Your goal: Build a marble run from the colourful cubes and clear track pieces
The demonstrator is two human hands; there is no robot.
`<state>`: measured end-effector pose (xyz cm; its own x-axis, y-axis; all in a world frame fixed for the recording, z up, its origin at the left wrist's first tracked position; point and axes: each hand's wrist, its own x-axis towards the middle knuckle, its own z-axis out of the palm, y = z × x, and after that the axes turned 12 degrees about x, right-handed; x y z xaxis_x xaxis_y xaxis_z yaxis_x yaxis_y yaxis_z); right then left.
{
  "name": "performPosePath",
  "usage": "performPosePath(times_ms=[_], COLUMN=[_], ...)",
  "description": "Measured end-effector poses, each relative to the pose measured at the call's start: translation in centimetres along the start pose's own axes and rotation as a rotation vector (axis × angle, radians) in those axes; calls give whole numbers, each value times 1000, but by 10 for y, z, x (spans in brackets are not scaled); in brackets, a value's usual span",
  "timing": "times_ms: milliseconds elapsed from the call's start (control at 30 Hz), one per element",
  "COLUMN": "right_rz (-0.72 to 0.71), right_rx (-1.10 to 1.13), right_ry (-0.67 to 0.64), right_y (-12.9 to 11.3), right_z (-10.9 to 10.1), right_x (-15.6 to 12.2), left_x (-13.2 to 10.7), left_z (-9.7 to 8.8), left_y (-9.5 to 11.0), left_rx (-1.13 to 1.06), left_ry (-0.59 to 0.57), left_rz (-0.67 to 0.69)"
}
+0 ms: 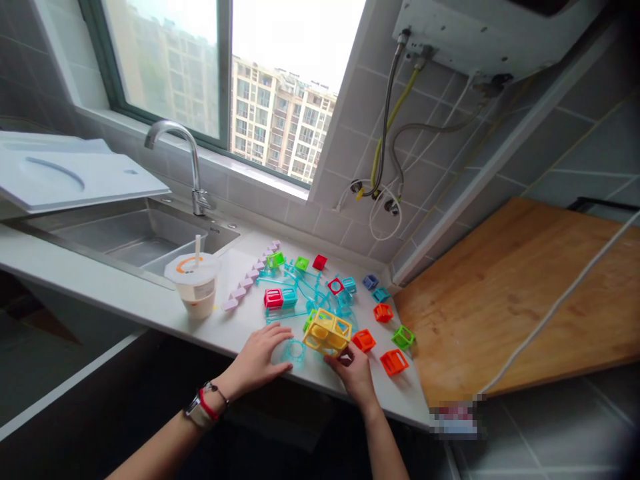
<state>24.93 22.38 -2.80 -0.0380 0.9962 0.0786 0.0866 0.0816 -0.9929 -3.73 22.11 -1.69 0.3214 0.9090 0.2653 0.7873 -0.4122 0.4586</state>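
The yellow frame block (327, 331), an open lattice of joined cubes, sat on the white counter (100, 287) close to its near edge. The right hand (356, 373) met it from the near side, with thumb and fingertips pinched on the block's lower near corner; the rest of the block stood beyond the fingers and to their left, clear of the palm. The left hand (260, 357) lay flat on the counter just left of the block, fingers extended and holding nothing, their tips beside a teal ring piece (295, 350) that lay between the two hands. A red band and a watch (200, 407) were noted on the left wrist.

Immediately right of the block lay two orange cubes (363, 340) (393, 361) and a green cube (403, 337). Behind it, teal track pieces (310, 290) were spread in a tangle, with a red-and-blue pair of cubes (280, 298) to their left and a row of pale pink blocks (250, 275) running diagonally toward the wall.

Further left stood a lidded cup with a straw (195, 283), then the steel sink (135, 240) and its tap (185, 160). To the right, a wooden board (505, 293) adjoined the counter, with a white cable (560, 300) crossing it.
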Motion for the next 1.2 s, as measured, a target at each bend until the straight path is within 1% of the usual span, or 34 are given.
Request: performPosePath(times_ms=[100,200,300,567,667,867,1000,1200], right_rz=[8,9,0,-69,-74,-76,-56,-38], right_rx=[26,43,14,-30,-34,-37,-20,-96], right_ry=[-14,-74,-113,-143,-163,-150,-156,-126], right_y=[0,-3,-7,-16,-18,-22,-20,-6], right_z=[1,3,5,7,7,8,8,6], right_x=[-1,-2,-3,-2,-3,-2,-2,-2], left_x=[5,9,12,11,12,12,13,16], left_z=[2,4,7,8,8,10,9,6], left_y=[2,7,8,8,7,4,3,4], left_rx=[31,60,71,39,26,17,29,27], left_ry=[7,28,31,36,40,58,66,65], left_rz=[-1,4,21,-1,0,11,26,43])
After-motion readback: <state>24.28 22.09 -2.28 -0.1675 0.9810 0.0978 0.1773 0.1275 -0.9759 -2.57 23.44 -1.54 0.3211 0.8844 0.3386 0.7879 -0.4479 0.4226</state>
